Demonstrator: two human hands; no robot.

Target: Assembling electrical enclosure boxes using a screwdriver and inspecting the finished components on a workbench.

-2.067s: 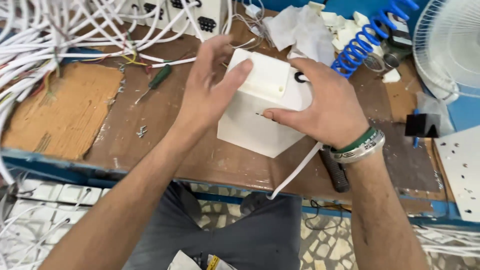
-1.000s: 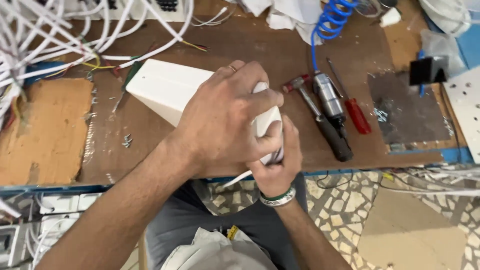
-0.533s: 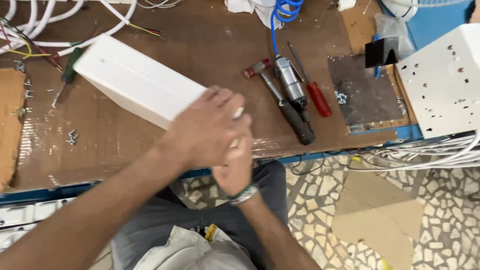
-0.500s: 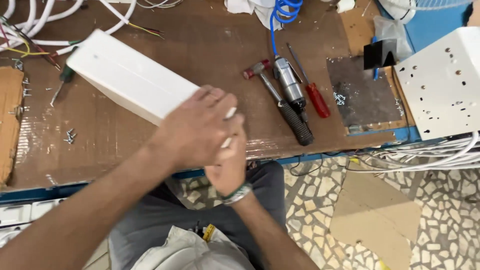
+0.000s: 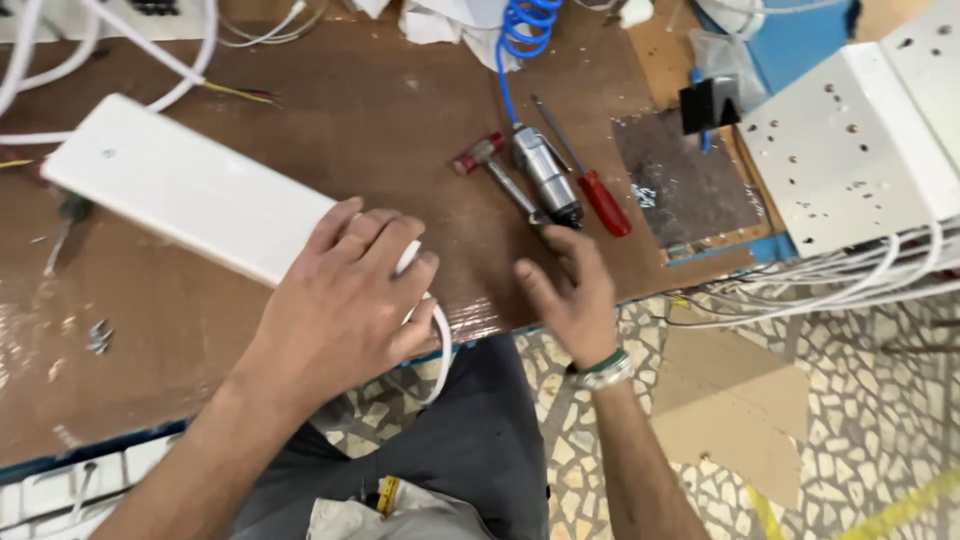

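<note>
Left hand still gripping the near end of the white box at the bench edge, right hand now off it, fingers loose, reaching toward the air tool, hammer beside

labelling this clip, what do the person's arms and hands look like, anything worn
Both arms are bare to past the elbow, with no sleeves and no gloves. The left hand wears nothing that shows. The right hand has a green band and a silver metal bracelet stacked at the wrist. No rings can be made out.
</note>
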